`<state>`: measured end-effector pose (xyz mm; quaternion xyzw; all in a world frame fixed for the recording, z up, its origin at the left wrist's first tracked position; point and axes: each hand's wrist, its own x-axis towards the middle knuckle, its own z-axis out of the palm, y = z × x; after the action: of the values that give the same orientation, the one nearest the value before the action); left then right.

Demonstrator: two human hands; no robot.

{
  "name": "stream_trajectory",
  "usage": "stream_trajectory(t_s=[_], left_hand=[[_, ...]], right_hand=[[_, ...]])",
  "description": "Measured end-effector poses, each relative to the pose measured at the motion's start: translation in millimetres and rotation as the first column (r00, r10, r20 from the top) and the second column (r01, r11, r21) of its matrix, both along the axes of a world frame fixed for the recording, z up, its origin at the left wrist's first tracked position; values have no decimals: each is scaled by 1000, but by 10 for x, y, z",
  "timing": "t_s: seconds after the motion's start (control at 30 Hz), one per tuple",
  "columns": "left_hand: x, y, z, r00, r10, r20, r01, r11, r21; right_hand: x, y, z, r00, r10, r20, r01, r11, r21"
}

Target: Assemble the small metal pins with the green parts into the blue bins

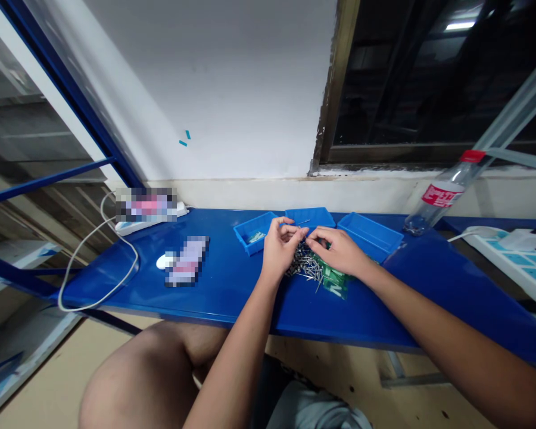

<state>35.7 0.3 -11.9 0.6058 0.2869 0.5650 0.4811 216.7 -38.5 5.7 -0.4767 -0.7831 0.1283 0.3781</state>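
The left hand (280,245) and the right hand (339,250) are close together, fingertips nearly meeting above a loose heap of thin silver metal pins (310,270); whether each one pinches something, I cannot tell. The step in hand seems fine work on a single pin; the next move calls for light, steady fingers. On the glossy blue table (236,286), rectangular blue plastic trays (370,235) lie at ten, twelve and two o'clock from the heap. Behind stands a plain white wall (250,89).

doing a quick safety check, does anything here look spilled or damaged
The metal pins lie in a loose heap on the blue table, outside the trays, so they could pass for spilled. The wall edge beside the window frame looks ragged and chipped.
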Motion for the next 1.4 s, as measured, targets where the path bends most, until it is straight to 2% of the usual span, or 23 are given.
stream_trajectory(t_s=[0.1,0.2,0.33,0.43,0.53,0.63,0.7,0.77,0.97,1.1,1.2,1.3,1.4], left_hand=[[-8,-10,23,1000,-28,7,29,999,-33],[-12,-22,30,999,-48,-21,48,999,-23],[-13,-32,37,993,-47,-108,52,998,44],[-28,-47,50,967,46,-250,-15,992,123],[-49,-64,34,874,153,-462,-25,962,271],[-55,-71,-24,734,217,-644,74,916,394],[-51,-66,-70,667,250,-702,102,903,418],[-46,-55,-104,634,262,-727,103,904,415],[-53,-21,-108,635,229,-738,123,913,390],[-58,-9,-103,658,221,-720,85,928,362],[-56,2,-116,674,224,-704,53,936,349],[-55,6,-126,678,222,-701,49,938,344],[-56,3,-122,682,227,-695,43,937,348]], right_hand=[[-20,-8,4,999,-14,33,13,999,47],[0,0,5,999,-50,0,50,997,65],[51,37,-22,983,-130,-132,139,989,58],[89,84,-64,938,-204,-279,211,977,-3],[131,139,-101,884,-231,-406,227,972,-59],[183,189,-123,863,-216,-456,198,976,-89],[220,213,-134,875,-227,-427,206,974,-95],[251,231,-143,893,-249,-375,238,968,-76],[271,249,-124,919,-301,-254,317,948,20],[261,233,-80,928,-368,-63,374,914,157],[271,221,-63,939,-340,50,322,922,213],[300,225,-90,955,-256,150,223,953,207],[332,234,-147,938,-218,268,167,965,203]])
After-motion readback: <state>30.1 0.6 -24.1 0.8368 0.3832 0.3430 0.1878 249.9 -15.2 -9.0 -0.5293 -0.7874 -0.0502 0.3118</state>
